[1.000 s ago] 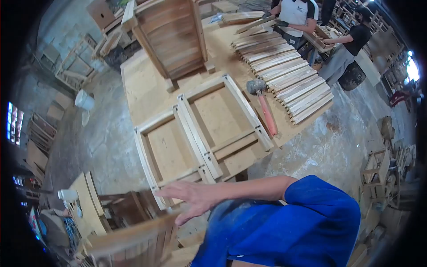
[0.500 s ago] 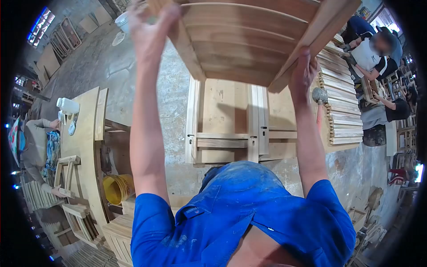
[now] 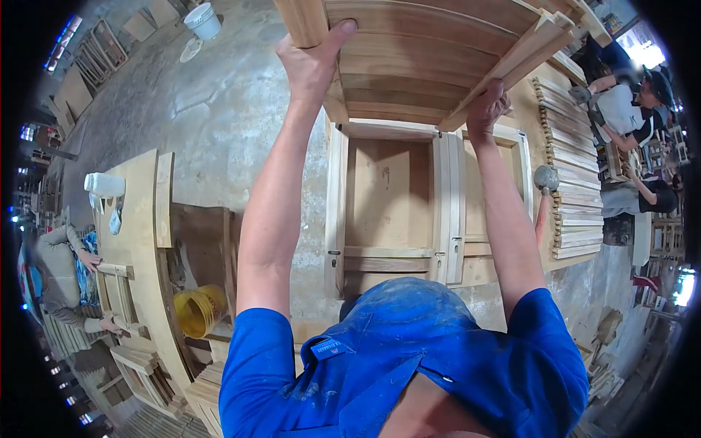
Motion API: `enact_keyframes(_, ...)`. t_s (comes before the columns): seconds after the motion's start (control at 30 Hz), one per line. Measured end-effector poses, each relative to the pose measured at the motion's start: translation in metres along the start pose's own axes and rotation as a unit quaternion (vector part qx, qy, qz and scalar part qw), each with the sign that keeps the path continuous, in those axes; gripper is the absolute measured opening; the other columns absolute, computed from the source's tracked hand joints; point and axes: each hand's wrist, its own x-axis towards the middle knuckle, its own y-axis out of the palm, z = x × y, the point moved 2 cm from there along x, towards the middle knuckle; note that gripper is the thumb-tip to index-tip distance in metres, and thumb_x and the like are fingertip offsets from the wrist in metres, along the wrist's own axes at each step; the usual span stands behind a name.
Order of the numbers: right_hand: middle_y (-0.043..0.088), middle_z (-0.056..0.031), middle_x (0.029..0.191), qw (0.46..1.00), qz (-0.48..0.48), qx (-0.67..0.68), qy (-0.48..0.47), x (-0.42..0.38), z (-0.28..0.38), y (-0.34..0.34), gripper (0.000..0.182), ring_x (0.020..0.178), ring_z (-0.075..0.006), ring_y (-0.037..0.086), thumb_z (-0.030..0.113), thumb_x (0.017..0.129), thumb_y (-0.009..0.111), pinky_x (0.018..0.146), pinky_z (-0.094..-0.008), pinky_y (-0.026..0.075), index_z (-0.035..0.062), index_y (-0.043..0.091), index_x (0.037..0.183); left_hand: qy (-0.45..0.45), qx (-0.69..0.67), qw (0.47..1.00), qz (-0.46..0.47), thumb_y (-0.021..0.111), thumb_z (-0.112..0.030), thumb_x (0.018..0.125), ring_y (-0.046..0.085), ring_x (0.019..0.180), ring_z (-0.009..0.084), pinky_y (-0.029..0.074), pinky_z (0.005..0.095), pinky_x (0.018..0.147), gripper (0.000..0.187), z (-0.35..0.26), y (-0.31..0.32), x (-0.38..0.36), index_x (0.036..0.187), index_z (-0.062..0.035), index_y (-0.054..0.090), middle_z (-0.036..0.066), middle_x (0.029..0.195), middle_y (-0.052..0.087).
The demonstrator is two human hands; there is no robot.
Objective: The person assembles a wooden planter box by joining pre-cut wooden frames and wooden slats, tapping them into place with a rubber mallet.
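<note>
A slatted wooden panel with thick side rails (image 3: 416, 66) is held up in front of me, tilted, its top cut off by the view's edge. My left hand (image 3: 310, 62) is wrapped round its left rail, thumb over the inner side. On the right rail, my right hand (image 3: 488, 109) grips from below and outside. Beneath the panel lie two wooden frames, the left frame (image 3: 336, 212) and the right frame (image 3: 454, 212), side by side on a plywood surface. Slots show near their lower corners.
A rubber mallet (image 3: 545, 177) lies beside a row of stacked slats (image 3: 573, 168) on the right. At left stand a plywood bench (image 3: 135, 233), a white jug (image 3: 104, 185) and a yellow bucket (image 3: 198, 310). Co-workers (image 3: 58, 270) (image 3: 628, 109) work at both sides.
The panel and both my hands have shifted; my left hand now sits further right and lower in view. The view has turned slightly, showing more of the frames below.
</note>
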Motion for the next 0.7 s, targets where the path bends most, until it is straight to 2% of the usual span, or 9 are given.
enact_keyframes(0.07,0.052,-0.0142,0.060,0.999,-0.009,0.001,-0.042,0.002,-0.011,0.008,0.056,0.062,-0.0323,0.051,0.047,0.097,0.041,0.066,-0.0451,0.037,0.0018,0.051,0.065,0.011,0.024,1.000,-0.008,0.086,-0.019,0.076,0.057,0.063,0.0084,0.046,0.0275,0.057,0.024,0.010,0.003,0.000,0.081,-0.0019,0.071,-0.001,0.069,0.063)
enact_keyframes(0.23,0.051,-0.0147,0.060,0.999,-0.010,-0.029,-0.011,0.011,-0.034,0.008,0.054,0.063,-0.0325,0.050,0.045,0.097,0.040,0.066,-0.0454,0.036,0.0031,0.048,0.063,0.022,0.016,1.000,0.004,0.087,-0.021,0.075,0.055,0.059,0.0082,0.044,0.0263,0.053,0.025,0.023,0.025,0.003,0.079,-0.0032,0.070,-0.002,0.067,0.062)
enact_keyframes(0.27,0.051,-0.0144,0.061,1.000,0.005,-0.012,0.022,0.012,-0.030,0.012,0.054,0.063,-0.0323,0.050,0.044,0.097,0.040,0.067,-0.0453,0.036,0.0037,0.048,0.063,0.032,0.013,0.999,-0.014,0.086,-0.019,0.076,0.057,0.065,0.0087,0.047,0.0268,0.060,0.024,0.026,0.027,0.007,0.082,-0.0020,0.069,0.000,0.073,0.065)
enact_keyframes(0.3,0.050,-0.0141,0.060,1.000,-0.020,-0.004,0.001,0.014,-0.028,0.018,0.051,0.062,-0.0297,0.049,0.041,0.096,0.042,0.065,-0.0441,0.036,0.0049,0.048,0.061,0.044,0.013,0.998,-0.032,0.085,-0.016,0.077,0.060,0.071,0.0092,0.049,0.0273,0.066,0.023,0.029,0.025,0.011,0.085,-0.0008,0.069,0.001,0.080,0.067)
enact_keyframes(0.33,0.050,-0.0141,0.060,1.000,-0.016,-0.003,0.008,0.013,-0.027,0.021,0.051,0.062,-0.0297,0.049,0.041,0.096,0.042,0.065,-0.0441,0.036,0.0049,0.048,0.061,0.040,0.021,0.998,-0.032,0.085,-0.016,0.077,0.060,0.071,0.0092,0.049,0.0273,0.066,0.023,0.031,0.021,0.013,0.085,-0.0008,0.069,0.001,0.080,0.067)
enact_keyframes(0.43,0.050,-0.0154,0.059,0.999,-0.016,0.028,0.015,0.007,-0.038,0.028,0.048,0.062,-0.0307,0.050,0.040,0.097,0.044,0.063,-0.0432,0.037,0.0052,0.052,0.065,0.039,0.106,0.993,-0.036,0.083,-0.018,0.079,0.059,0.070,0.0090,0.048,0.0274,0.064,0.023,0.036,0.011,0.016,0.084,-0.0006,0.069,0.001,0.080,0.067)
enact_keyframes(0.5,0.050,-0.0138,0.059,0.998,0.000,0.011,-0.064,0.006,-0.043,0.028,0.047,0.060,-0.0292,0.050,0.041,0.098,0.045,0.061,-0.0424,0.038,0.0045,0.054,0.070,0.069,0.087,0.993,-0.044,0.087,-0.021,0.076,0.055,0.058,0.0089,0.044,0.0258,0.053,0.025,0.038,0.012,0.010,0.080,-0.0021,0.070,-0.001,0.068,0.063)
enact_keyframes(0.57,0.050,-0.0126,0.059,0.994,0.007,-0.011,-0.108,0.011,-0.036,0.024,0.047,0.058,-0.0292,0.051,0.042,0.100,0.045,0.059,-0.0419,0.039,0.0041,0.057,0.075,0.049,0.042,0.995,-0.080,0.086,-0.020,0.077,0.057,0.063,0.0092,0.045,0.0257,0.058,0.026,0.034,0.022,0.007,0.082,0.0002,0.069,0.000,0.073,0.065)
enact_keyframes(0.7,0.053,-0.0136,0.061,0.998,0.021,0.028,-0.047,0.007,-0.028,0.026,0.050,0.061,-0.0344,0.053,0.046,0.100,0.042,0.059,-0.0426,0.039,0.0047,0.057,0.075,0.075,0.054,0.991,-0.097,0.084,-0.020,0.078,0.058,0.072,0.0098,0.047,0.0259,0.066,0.028,0.039,0.020,0.008,0.083,0.0020,0.069,0.003,0.080,0.067)
